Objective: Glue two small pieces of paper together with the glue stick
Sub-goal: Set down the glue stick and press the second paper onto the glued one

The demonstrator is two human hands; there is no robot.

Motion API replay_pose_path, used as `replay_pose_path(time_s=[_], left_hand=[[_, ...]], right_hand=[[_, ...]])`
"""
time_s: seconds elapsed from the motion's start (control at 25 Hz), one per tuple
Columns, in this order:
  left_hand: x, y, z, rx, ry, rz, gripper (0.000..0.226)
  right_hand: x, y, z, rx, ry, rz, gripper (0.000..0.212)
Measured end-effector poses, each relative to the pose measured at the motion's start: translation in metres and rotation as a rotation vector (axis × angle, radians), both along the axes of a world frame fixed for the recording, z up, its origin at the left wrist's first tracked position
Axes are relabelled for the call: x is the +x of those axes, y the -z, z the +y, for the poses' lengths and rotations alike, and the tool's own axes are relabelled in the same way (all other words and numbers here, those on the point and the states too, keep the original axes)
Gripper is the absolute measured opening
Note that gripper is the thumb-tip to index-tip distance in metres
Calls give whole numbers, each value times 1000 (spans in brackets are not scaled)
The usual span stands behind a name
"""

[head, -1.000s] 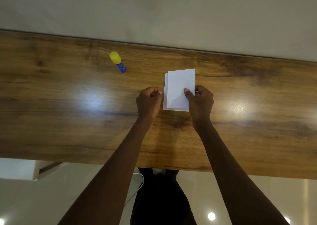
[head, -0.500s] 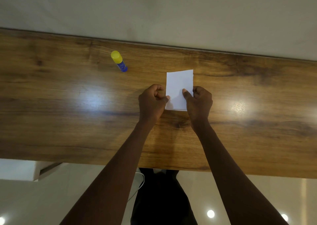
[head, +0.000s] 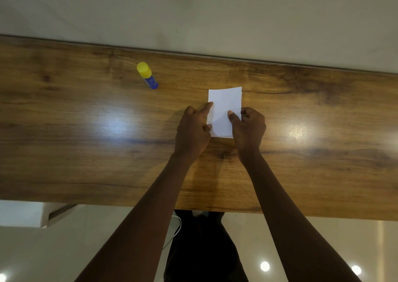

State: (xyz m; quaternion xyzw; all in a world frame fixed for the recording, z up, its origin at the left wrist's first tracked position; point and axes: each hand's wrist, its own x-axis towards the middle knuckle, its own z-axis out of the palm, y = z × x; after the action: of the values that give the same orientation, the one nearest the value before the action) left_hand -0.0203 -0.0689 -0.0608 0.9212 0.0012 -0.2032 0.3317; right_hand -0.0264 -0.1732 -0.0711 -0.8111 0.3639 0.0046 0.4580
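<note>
The paper (head: 224, 107) lies flat on the wooden counter (head: 86, 152), a white upright rectangle and the reference for all positions below. A thin second edge shows along its left side; whether this is the lower sheet cannot be confirmed. The left hand (head: 192, 133) sits against the left edge of the paper, its index finger (head: 207, 107) extended straight and touching the upper part of that edge, its thumb touching the same edge lower down, and the remaining fingers curled and holding nothing. The right hand (head: 249, 131) grips the paper at its right edge, with the thumb (head: 232, 117) pressed on the top face and the fingers curled at the edge. The glue stick (head: 148, 76), blue body with yellow cap fitted, rests on the counter well apart from the paper, to its far left, untouched by either hand.
</note>
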Motion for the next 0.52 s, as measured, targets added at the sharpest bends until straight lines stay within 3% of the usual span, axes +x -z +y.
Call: replay_pose_path(time_s=[0.52], left_hand=[[0,-2,-7,32,-44,18,63]], right_hand=[[1,1,-1,-78,-23,24,27]])
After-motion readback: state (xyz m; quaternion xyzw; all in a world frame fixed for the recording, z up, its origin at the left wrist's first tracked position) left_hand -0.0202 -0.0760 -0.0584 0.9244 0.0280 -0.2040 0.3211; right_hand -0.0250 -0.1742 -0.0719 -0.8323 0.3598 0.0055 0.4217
